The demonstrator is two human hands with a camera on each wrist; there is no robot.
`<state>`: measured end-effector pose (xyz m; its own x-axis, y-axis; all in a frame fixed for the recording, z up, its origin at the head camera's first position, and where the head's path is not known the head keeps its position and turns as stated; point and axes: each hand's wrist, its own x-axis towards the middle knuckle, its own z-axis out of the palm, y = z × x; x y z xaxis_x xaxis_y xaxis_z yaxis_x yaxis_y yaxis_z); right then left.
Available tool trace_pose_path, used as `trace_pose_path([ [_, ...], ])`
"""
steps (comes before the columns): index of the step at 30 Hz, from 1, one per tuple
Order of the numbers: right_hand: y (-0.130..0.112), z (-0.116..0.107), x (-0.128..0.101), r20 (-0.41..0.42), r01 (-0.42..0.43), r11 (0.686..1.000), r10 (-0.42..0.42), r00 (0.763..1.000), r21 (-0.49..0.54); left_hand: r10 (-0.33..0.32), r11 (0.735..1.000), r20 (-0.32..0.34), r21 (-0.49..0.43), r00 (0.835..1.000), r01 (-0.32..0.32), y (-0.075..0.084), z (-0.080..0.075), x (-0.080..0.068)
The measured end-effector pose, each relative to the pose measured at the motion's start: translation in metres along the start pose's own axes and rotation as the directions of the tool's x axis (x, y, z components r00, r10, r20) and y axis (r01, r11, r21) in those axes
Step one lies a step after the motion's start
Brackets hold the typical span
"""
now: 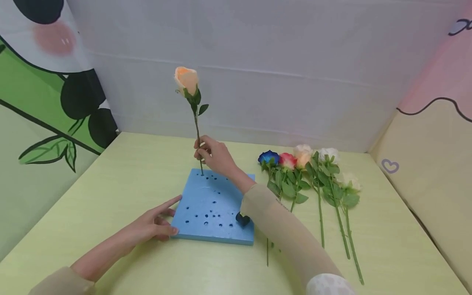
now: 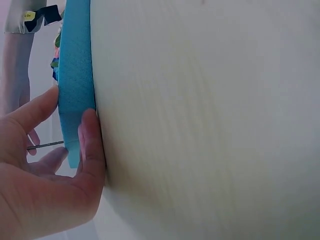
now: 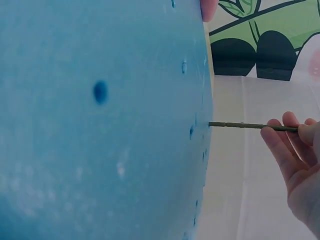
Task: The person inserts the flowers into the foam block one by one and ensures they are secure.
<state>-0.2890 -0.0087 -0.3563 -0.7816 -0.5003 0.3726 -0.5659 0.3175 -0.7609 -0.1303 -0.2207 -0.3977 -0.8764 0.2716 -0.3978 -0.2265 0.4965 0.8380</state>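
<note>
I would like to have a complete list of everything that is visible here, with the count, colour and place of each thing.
Table: 1, pale yellow, under the work
Board: 1, blue with dark holes, on the table
Held rose: 1, peach, above the board's far left corner
Loose flowers: 6 heads, blue, red-pink, peach and three whitish, right of the board
Backdrop: 1, whitish grey, behind the table
Cartoon panel: 1, mainly green, black and white, left side
Right panel: 1, pink and cream, right side
Black item: 1, black, at the right wrist; cannot identify it
Sleeves: 2, beige, one per arm
Left hand: 1, bare, touching the board's left edge
Right hand: 1, bare, pinching the rose's stem
</note>
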Motion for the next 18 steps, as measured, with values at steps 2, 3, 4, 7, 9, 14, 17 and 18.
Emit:
trace_pose_path([
  [2,0.001,0.001,0.0,0.001,0.002,1.0,-0.002,1.0,0.023,0.005,1.0,0.0,-0.001,1.0,-0.005,0.0,0.0,0.0],
  [3,0.001,0.001,0.0,0.002,0.003,1.0,-0.003,1.0,0.029,0.005,1.0,0.0,-0.001,1.0,-0.005,0.0,0.0,0.0],
  [4,0.002,0.001,0.0,0.004,0.006,1.0,-0.006,1.0,0.031,0.005,1.0,0.001,-0.001,1.0,-0.005,-0.001,0.0,0.001],
  [7,0.005,0.001,-0.001,0.011,0.01,1.0,-0.01,1.0,0.029,0.005,1.0,0.002,0.001,1.0,-0.005,-0.001,0.0,0.002],
  [9,0.006,0.001,-0.001,0.018,0.011,1.0,-0.012,1.0,0.029,0.005,1.0,0.002,0.001,1.0,-0.005,-0.002,0.0,0.002],
  [14,0.009,0.001,-0.001,0.027,0.024,0.999,-0.025,0.999,0.025,0.006,1.0,0.001,0.0,1.0,-0.006,-0.002,0.0,0.004],
  [17,0.011,0.002,-0.001,0.021,0.024,0.999,-0.025,0.999,0.028,0.012,1.0,0.003,-0.002,1.0,-0.012,-0.003,0.0,0.006],
  [18,0.012,0.002,-0.001,0.017,0.021,0.999,-0.022,1.0,0.027,0.015,1.0,0.004,-0.004,1.0,-0.015,-0.003,0.0,0.006],
])
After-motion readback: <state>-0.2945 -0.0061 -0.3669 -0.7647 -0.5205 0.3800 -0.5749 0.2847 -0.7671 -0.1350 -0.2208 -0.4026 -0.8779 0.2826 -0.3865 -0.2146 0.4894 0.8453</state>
